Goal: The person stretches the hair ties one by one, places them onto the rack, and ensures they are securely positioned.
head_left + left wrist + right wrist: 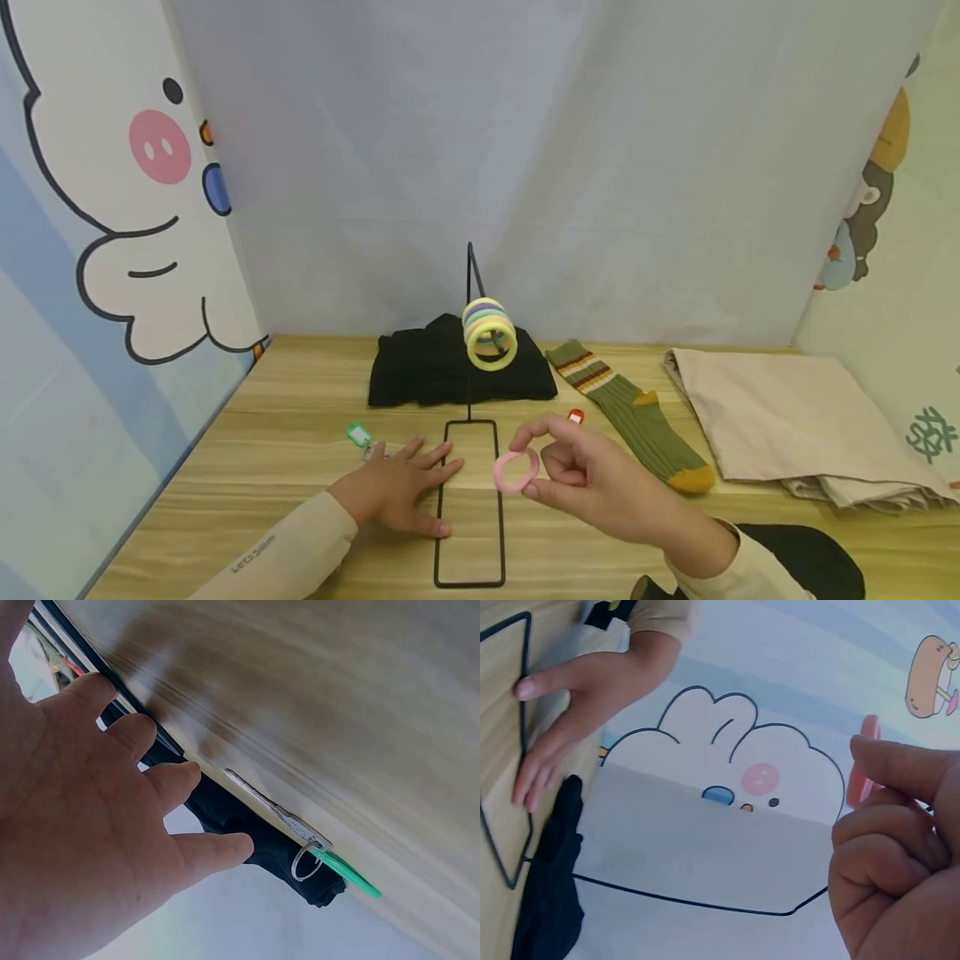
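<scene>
My right hand (600, 487) pinches a small pink hair tie (498, 475) between thumb and index finger, raised in front of the stand; the right wrist view shows the tie (857, 789) nearly edge-on. A black wire stand (502, 533) has a rectangular base on the table and an upright rod bent forward at the top. Several pastel hair ties (471, 343) hang on its arm, a yellow one foremost. With fingers spread, my left hand (401, 493) rests across the left side of the base. Beside it lies a key (277, 808) with a green tag (358, 434).
Black folded cloth (405, 367) lies behind the stand. To the right are a green striped sock (637, 425), a red tag (576, 416) partly behind my hand, and folded beige fabric (795, 417). A black item (802, 558) sits by my right sleeve. Curtains (600, 167) enclose the table.
</scene>
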{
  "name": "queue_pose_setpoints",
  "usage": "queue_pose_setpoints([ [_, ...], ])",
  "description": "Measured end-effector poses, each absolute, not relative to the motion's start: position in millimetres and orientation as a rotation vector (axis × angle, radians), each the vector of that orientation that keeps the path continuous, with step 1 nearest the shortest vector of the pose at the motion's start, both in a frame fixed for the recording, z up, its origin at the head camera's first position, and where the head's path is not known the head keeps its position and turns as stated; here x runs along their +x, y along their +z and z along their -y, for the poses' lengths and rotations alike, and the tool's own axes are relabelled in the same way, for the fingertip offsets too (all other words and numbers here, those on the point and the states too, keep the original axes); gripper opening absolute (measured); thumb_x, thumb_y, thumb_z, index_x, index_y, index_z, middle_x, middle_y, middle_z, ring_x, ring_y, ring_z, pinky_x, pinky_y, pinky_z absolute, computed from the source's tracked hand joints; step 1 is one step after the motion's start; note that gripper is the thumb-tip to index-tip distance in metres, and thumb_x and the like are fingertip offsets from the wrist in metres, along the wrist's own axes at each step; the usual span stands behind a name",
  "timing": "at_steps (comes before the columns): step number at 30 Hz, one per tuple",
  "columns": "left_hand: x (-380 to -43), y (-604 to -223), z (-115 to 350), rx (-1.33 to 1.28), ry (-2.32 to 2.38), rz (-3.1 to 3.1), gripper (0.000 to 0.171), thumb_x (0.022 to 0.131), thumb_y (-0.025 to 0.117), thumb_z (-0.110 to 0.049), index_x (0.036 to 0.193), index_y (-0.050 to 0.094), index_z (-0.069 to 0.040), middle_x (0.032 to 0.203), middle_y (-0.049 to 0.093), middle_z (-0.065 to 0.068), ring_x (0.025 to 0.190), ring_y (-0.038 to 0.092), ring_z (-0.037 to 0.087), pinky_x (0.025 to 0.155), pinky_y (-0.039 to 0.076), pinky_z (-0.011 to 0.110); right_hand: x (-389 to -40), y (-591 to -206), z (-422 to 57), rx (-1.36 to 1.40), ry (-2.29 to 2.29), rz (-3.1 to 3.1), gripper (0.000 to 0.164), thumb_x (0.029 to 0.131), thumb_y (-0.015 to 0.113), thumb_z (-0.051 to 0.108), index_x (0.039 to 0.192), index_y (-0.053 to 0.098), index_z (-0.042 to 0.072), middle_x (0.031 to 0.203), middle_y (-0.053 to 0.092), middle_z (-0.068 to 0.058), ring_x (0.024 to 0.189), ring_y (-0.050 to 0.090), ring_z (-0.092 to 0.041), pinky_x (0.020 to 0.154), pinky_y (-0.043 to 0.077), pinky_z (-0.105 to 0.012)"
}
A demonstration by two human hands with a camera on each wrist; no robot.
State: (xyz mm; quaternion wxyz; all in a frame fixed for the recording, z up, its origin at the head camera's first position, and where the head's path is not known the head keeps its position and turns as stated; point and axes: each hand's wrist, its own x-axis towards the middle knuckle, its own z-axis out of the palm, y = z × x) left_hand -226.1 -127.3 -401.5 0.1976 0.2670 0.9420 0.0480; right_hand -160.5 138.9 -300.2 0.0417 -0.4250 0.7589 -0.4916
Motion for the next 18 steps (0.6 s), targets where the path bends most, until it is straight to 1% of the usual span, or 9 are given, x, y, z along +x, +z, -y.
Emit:
queue_pose_setpoints([
  [4, -226, -401, 127, 0.749, 0.133, -2.636, 0.086, 0.075, 0.053, -0.072, 0.147, 0.022, -0.036, 0.156, 0.012, -0.009, 0.144, 0.009, 0.031, 0.103, 0.010, 0.070, -159, -292, -134, -1.394, -1.654, -2.262, 0.030, 0.087, 0.061, 0.000, 0.114, 0.049, 0.005, 0.052, 0.024, -0.004, 0.041, 0.022, -0.011, 0.040, 0.028, -0.020],
  [9, -225, -399, 126, 0.746, 0.122, -2.636, 0.086, 0.075, 0.052, -0.072, 0.147, 0.022, -0.036, 0.156, 0.012, -0.009, 0.144, 0.009, 0.031, 0.103, 0.010, 0.070, -157, -280, -127, -1.466, -1.795, -2.269, 0.033, 0.083, 0.061, -0.009, 0.111, 0.049, 0.004, 0.051, 0.024, -0.003, 0.041, 0.022, -0.009, 0.040, 0.027, -0.017],
  [12, -225, -399, 126, 0.751, 0.115, -2.640, 0.086, 0.075, 0.052, -0.072, 0.147, 0.022, -0.035, 0.156, 0.013, -0.008, 0.144, 0.010, 0.031, 0.103, 0.010, 0.070, -157, -273, -123, -1.537, -1.885, -2.256, 0.034, 0.082, 0.060, -0.013, 0.110, 0.048, -0.001, 0.051, 0.024, -0.001, 0.040, 0.022, -0.009, 0.039, 0.026, -0.017],
  [16, -225, -399, 127, 0.761, 0.113, -2.642, 0.086, 0.076, 0.052, -0.072, 0.147, 0.022, -0.035, 0.156, 0.013, -0.008, 0.143, 0.010, 0.032, 0.102, 0.010, 0.071, -159, -263, -118, -1.569, -1.973, -2.307, 0.033, 0.080, 0.062, -0.013, 0.109, 0.047, -0.005, 0.049, 0.023, 0.000, 0.040, 0.022, -0.009, 0.040, 0.026, -0.017],
  [18, -225, -399, 127, 0.761, 0.112, -2.645, 0.086, 0.076, 0.052, -0.072, 0.147, 0.022, -0.036, 0.156, 0.013, -0.008, 0.143, 0.010, 0.032, 0.102, 0.010, 0.071, -161, -259, -115, -1.566, -1.989, -2.361, 0.032, 0.082, 0.063, -0.009, 0.110, 0.047, -0.003, 0.049, 0.023, 0.000, 0.040, 0.022, -0.008, 0.041, 0.026, -0.017],
])
